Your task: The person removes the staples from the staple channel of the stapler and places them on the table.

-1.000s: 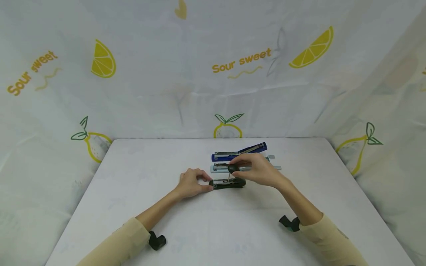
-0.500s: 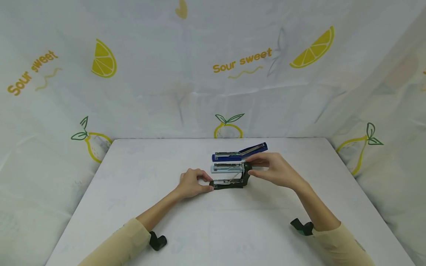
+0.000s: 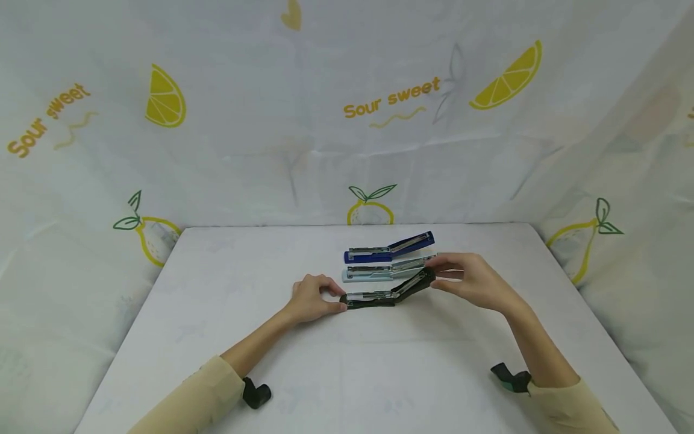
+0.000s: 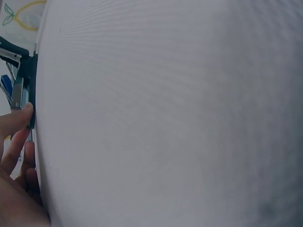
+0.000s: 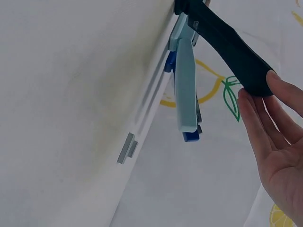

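Note:
A dark stapler (image 3: 374, 303) lies on the table with its top arm swung back, rising to the right. My left hand (image 3: 313, 299) pinches the left end of its base between thumb and fingers. The far end of the raised arm is gripped by my right hand (image 3: 473, 282); the right wrist view shows thumb and fingertips around the dark arm (image 5: 232, 47). Behind it stand a light blue stapler (image 3: 365, 275), its arm partly covered by the right hand in the head view, and a dark blue stapler (image 3: 368, 257), both opened out likewise.
Two small grey staple strips (image 5: 125, 149) lie on the white table (image 3: 260, 374) near its edge in the right wrist view. A white cloth (image 3: 244, 181) printed with lemons hangs behind. Black wrist devices (image 3: 256, 393) sit at both sleeves.
My right hand has moved right, swinging the dark stapler's top arm up and back until it slants out to the right. The left hand has stayed on the base.

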A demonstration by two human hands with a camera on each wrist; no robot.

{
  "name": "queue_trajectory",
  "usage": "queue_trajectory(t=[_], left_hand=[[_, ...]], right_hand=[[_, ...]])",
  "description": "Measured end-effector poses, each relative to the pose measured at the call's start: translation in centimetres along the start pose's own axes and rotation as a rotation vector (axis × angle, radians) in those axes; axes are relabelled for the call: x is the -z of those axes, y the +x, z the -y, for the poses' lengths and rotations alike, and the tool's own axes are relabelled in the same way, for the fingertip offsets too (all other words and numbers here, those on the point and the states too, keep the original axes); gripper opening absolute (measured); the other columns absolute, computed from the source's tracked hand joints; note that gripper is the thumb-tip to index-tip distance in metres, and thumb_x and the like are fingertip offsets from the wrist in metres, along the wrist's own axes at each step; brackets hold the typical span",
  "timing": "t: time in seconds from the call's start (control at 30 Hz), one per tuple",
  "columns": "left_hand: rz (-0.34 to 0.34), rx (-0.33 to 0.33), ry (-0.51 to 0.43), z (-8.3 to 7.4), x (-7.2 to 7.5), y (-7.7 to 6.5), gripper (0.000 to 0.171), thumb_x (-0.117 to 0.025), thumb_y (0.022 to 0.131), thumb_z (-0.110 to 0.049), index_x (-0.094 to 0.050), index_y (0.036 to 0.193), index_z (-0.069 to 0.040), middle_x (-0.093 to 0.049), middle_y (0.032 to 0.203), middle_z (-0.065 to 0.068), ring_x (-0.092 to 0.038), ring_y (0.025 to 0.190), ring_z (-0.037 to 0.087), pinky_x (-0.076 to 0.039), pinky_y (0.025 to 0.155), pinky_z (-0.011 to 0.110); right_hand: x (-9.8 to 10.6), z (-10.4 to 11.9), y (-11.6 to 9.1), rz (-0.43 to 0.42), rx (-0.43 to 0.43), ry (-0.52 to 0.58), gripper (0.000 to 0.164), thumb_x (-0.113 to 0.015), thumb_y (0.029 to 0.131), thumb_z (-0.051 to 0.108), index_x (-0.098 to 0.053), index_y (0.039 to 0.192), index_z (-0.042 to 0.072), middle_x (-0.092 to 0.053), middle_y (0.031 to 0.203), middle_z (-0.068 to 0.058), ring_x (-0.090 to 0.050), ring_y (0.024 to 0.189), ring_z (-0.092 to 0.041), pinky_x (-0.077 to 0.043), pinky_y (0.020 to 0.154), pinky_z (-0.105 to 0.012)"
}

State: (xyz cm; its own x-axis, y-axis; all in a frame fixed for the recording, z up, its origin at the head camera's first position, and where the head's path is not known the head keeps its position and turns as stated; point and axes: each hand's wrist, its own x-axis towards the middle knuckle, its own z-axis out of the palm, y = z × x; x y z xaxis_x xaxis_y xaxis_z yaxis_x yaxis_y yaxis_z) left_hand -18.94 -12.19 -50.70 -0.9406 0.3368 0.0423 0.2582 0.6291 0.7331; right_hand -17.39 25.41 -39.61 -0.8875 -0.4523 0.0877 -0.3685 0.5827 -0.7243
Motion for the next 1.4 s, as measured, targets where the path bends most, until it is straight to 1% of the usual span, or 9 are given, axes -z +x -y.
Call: queue_trajectory(t=[0.13,0.27,0.37,0.6,0.83,0.93,1.1,1.23,1.4], left_hand=[[-0.003,-0.011,-0.003,-0.1,0.1,0.0,0.023,-0.095,0.080,-0.033,-0.084,0.099,-0.028,-0.079,0.099,-0.008,-0.064,0.107,0.016,-0.035,0.103,0.056],[-0.001,-0.007,-0.006,-0.2,0.2,0.0,0.023,-0.095,0.080,-0.034,-0.084,0.099,-0.028,-0.079,0.099,-0.008,-0.062,0.106,0.015,-0.034,0.104,0.057],[0.003,0.003,-0.011,-0.3,0.2,-0.1,0.023,-0.095,0.080,-0.034,-0.084,0.099,-0.027,-0.079,0.098,-0.008,-0.060,0.105,0.014,-0.034,0.104,0.058],[0.002,-0.002,-0.011,-0.3,0.2,-0.1,0.022,-0.095,0.080,-0.034,-0.084,0.099,-0.028,-0.078,0.097,-0.008,-0.060,0.105,0.015,-0.034,0.103,0.057],[-0.003,-0.016,-0.005,-0.1,0.1,0.0,0.022,-0.095,0.080,-0.033,-0.084,0.099,-0.027,-0.079,0.098,-0.007,-0.061,0.105,0.016,-0.035,0.102,0.056],[-0.001,-0.010,-0.006,0.0,0.1,0.0,0.022,-0.095,0.080,-0.034,-0.084,0.099,-0.028,-0.079,0.098,-0.008,-0.061,0.106,0.015,-0.034,0.103,0.055],[0.002,-0.010,-0.016,0.0,0.1,-0.1,0.022,-0.095,0.080,-0.033,-0.084,0.098,-0.027,-0.078,0.098,-0.008,-0.061,0.106,0.016,-0.034,0.104,0.056],[0.002,-0.010,-0.020,0.0,0.1,-0.1,0.022,-0.095,0.080,-0.032,-0.084,0.098,-0.027,-0.078,0.098,-0.007,-0.061,0.106,0.016,-0.033,0.104,0.055],[-0.004,-0.014,0.006,0.0,0.1,-0.2,0.023,-0.096,0.080,-0.034,-0.084,0.098,-0.029,-0.078,0.097,-0.009,-0.063,0.105,0.015,-0.036,0.103,0.054]], right_hand=[[0.4,-0.3,-0.5,0.022,-0.034,0.007,0.038,-0.080,0.096,0.004,-0.071,0.131,-0.005,-0.074,0.130,-0.025,-0.076,0.120,-0.042,-0.062,0.100,-0.044],[0.7,-0.8,-0.7,0.043,-0.060,0.027,0.038,-0.079,0.096,0.002,-0.069,0.131,-0.009,-0.073,0.131,-0.028,-0.076,0.119,-0.043,-0.063,0.097,-0.038],[0.8,-1.3,-0.7,0.057,-0.075,0.022,0.036,-0.078,0.095,0.000,-0.070,0.129,-0.010,-0.073,0.130,-0.028,-0.076,0.117,-0.042,-0.064,0.095,-0.035],[1.0,-1.9,-0.7,0.084,-0.129,-0.027,0.034,-0.078,0.096,0.004,-0.072,0.128,-0.008,-0.075,0.128,-0.026,-0.076,0.117,-0.041,-0.064,0.093,-0.038],[1.1,-1.9,-0.8,0.104,-0.127,-0.015,0.035,-0.078,0.097,0.005,-0.071,0.128,-0.009,-0.075,0.128,-0.028,-0.077,0.115,-0.041,-0.065,0.091,-0.036],[1.1,-1.9,-0.8,0.103,-0.135,-0.021,0.035,-0.079,0.096,0.006,-0.072,0.128,-0.008,-0.075,0.128,-0.027,-0.077,0.115,-0.040,-0.065,0.091,-0.035],[1.0,-1.6,-0.7,0.088,-0.139,-0.049,0.036,-0.079,0.097,0.007,-0.072,0.129,-0.007,-0.075,0.130,-0.026,-0.075,0.121,-0.044,-0.063,0.098,-0.042],[0.7,-1.0,-0.6,0.049,-0.118,-0.073,0.039,-0.079,0.098,0.010,-0.071,0.131,-0.008,-0.074,0.133,-0.028,-0.071,0.127,-0.049,-0.060,0.102,-0.048],[0.3,0.0,-0.5,0.010,-0.089,-0.077,0.038,-0.078,0.099,0.010,-0.070,0.133,-0.006,-0.073,0.136,-0.028,-0.070,0.129,-0.051,-0.060,0.102,-0.050]])
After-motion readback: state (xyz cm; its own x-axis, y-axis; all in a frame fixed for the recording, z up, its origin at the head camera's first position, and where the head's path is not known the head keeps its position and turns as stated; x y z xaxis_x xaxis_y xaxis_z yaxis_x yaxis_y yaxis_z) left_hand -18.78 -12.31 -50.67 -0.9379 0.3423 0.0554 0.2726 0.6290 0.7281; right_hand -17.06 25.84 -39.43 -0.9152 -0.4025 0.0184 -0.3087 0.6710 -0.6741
